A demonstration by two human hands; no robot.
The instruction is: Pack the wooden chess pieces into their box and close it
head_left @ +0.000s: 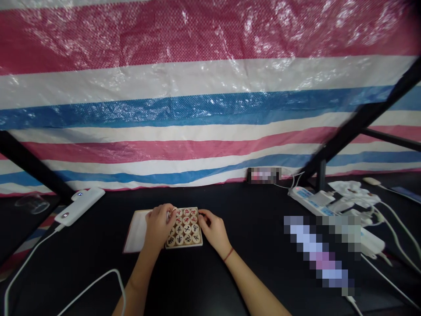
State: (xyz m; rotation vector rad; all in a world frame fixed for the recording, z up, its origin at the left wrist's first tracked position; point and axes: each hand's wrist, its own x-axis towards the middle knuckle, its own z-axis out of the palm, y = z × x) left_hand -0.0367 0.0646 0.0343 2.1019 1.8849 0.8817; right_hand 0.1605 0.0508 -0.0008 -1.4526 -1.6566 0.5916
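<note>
An open box [184, 247] of round wooden Chinese chess pieces [187, 229] lies on the black table. Red characters mark the far rows and black characters the near rows. My left hand [159, 224] covers the box's left side, fingers pinched around a chess piece [169, 215] at the far left corner; much of that piece is hidden. At the right wall, my right hand [214, 229] grips the box's edge with bent fingers. To the left, partly under my left forearm, lies the box lid [136, 231], its white inside facing up.
A white power bank [80, 205] with a cable lies at left, near a clear cup [33, 204]. At right are a power strip [307, 199] with plugs and cables, and a blurred phone-like object [317, 254]. A striped tarp [184, 105] hangs behind.
</note>
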